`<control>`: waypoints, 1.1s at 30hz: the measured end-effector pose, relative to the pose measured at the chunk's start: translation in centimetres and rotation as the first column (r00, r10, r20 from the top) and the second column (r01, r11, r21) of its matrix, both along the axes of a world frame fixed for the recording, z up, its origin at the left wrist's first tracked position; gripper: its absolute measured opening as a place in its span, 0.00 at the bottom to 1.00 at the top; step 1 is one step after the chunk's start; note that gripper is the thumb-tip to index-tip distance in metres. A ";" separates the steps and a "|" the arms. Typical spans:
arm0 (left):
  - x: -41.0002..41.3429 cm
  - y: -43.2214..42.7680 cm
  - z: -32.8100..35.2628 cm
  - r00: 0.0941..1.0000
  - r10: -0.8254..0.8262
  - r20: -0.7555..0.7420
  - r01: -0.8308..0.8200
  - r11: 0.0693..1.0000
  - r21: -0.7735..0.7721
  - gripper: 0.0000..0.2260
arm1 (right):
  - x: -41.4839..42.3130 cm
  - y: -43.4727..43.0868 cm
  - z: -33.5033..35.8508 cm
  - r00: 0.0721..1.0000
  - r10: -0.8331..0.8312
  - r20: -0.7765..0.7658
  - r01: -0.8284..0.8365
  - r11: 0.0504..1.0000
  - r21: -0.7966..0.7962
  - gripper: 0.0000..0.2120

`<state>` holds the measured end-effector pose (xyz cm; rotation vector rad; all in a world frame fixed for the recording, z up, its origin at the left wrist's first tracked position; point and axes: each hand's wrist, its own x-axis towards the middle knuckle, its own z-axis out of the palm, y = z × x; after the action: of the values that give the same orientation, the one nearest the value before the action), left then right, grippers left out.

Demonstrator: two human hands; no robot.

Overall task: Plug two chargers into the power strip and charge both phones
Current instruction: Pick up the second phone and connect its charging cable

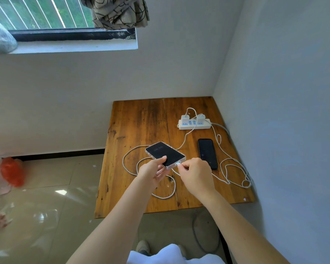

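Note:
A white power strip (194, 124) lies at the back right of the wooden table (141, 121), with two white chargers (185, 117) (201, 116) standing in it. My left hand (153, 171) holds a phone in a clear case (165, 153) above the table, thumb on its lit screen. My right hand (195, 173) pinches a white cable plug (178, 164) at the phone's bottom edge. A second dark phone (208, 153) lies flat to the right, its lower end hidden behind my right hand.
White cables (234, 172) loop across the table on both sides of the phones. The table fits into a wall corner at the right. A window sill is high on the left. A grey cord (195, 233) hangs under the table's front edge.

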<state>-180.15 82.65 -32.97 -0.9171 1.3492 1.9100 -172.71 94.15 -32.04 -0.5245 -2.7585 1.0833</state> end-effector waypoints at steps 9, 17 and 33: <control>-0.3 -0.3 0.6 0.997 -0.076 -0.017 0.077 0.996 0.040 0.17 | -0.8 1.7 0.1 0.970 -0.005 0.245 0.145 0.817 -0.558 0.07; -1.0 -1.2 -0.2 0.987 -0.157 -0.033 0.160 0.983 0.092 0.16 | -1.1 2.1 -0.5 0.962 0.017 0.271 0.153 0.793 -0.590 0.08; -1.9 -1.6 -0.9 0.973 -0.203 -0.110 0.212 0.974 0.081 0.12 | -1.5 2.1 -1.5 0.948 -0.016 0.319 0.212 0.778 -0.591 0.07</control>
<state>-182.05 81.06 -33.89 -0.6153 1.3457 1.8605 -174.26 96.24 -33.51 -0.9926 -2.4805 2.0430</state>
